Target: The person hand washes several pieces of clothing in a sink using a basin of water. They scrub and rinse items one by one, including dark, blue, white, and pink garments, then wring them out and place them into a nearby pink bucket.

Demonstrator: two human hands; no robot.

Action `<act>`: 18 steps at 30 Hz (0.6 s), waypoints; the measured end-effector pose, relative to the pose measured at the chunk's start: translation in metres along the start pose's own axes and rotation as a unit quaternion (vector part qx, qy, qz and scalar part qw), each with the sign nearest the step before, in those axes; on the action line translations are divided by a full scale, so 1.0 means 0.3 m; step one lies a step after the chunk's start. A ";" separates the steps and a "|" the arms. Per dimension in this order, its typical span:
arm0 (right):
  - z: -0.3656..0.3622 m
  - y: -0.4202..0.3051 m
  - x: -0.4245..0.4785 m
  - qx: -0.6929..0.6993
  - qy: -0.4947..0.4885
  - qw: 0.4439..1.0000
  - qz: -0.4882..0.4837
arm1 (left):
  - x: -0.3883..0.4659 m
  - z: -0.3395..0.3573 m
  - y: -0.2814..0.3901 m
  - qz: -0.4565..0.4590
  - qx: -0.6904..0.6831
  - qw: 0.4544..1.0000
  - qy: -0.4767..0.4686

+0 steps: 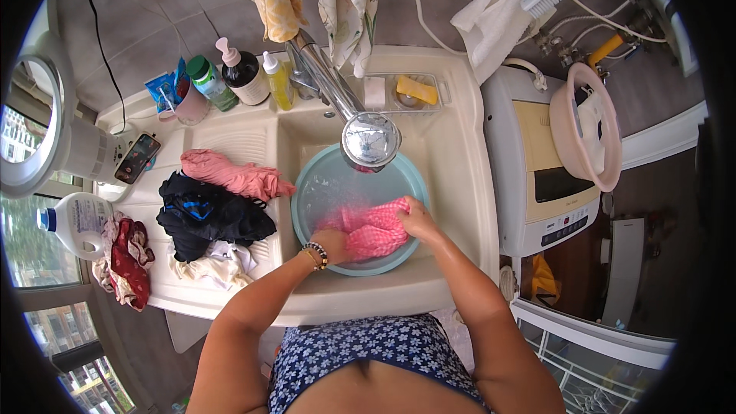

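Observation:
A light blue round plastic basin (421, 175) full of water stands in the sink (454, 201), under a chrome faucet with a round spray head (371, 137). A pink and white checked cloth (374, 230) lies partly in the water. My right hand (418, 219) grips its upper right edge between thumb and fingers. At the cloth's lower left is my left hand (333, 244), with beaded bracelets on the wrist; its fingertips are hidden in the water and cloth, and its grip cannot be made out. Spray blurs the water left of the cloth.
Left of the basin lie a salmon-pink garment (236, 175), black clothes (213, 215), white cloth (215, 267) and a dark red patterned cloth (129, 264). Bottles (246, 77), a phone (138, 158) and a white jug (83, 224) stand around. A soap rack (443, 92) sits behind; a washing machine (517, 155) stands right.

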State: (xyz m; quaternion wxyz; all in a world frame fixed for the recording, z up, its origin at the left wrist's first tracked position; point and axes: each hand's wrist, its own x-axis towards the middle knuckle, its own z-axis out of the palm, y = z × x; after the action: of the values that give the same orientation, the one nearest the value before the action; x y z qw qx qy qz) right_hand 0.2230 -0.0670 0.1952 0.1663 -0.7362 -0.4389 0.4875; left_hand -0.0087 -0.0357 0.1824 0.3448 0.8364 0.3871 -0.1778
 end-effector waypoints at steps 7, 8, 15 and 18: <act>-0.111 -0.227 -0.190 0.359 0.054 0.906 -0.219 | -0.142 -0.227 -0.013 0.031 -0.255 0.964 0.068; -0.105 -0.272 -0.219 0.356 0.021 0.898 -0.257 | -0.127 -0.240 -0.020 0.017 -0.239 0.971 -0.002; 0.171 -0.447 -0.280 0.088 -0.055 0.886 -0.452 | -0.003 -0.237 0.117 0.023 -0.905 0.392 -0.163; 0.189 -0.372 -0.219 0.087 -0.129 0.844 -0.513 | 0.013 -0.195 0.111 0.083 -0.843 0.522 -0.102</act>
State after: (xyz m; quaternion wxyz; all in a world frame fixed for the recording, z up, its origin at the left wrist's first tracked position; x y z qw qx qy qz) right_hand 0.1109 -0.0681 0.2812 0.3980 -0.3182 -0.7273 0.4597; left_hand 0.0211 -0.0071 0.2357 0.9392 0.1601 0.2471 0.1769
